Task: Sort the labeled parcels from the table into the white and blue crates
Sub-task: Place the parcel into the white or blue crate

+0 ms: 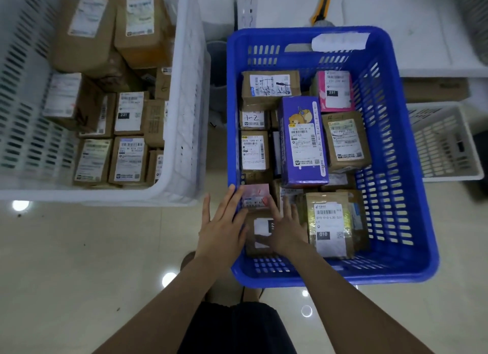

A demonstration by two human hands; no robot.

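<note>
Both crates are well filled, so the sorting looks far along; the white crate (184, 116) on the left holds a stack of brown labelled boxes, and the blue crate (412, 153) on the right is packed with parcels, a purple box (303, 139) lying on top in the middle; how much is left I cannot tell, since no unsorted pile shows from here. The step in hand seems to be seating one more item: a small pink parcel (255, 195) sits in the near left corner of the blue crate, on top of a brown parcel (261, 235); the left hand (224, 221) lies at its left side over the rim, fingers straight and together; the right hand (286, 227) flanks it on the other side, fingers spread and flat; neither is curled round anything. The crates stand on a glossy pale tiled floor (79, 261) that mirrors the ceiling lights; beyond them is a white shelf (396, 10) with a yellow-handled cutter (320, 6); another white basket (446, 142) sits at the far right.
</note>
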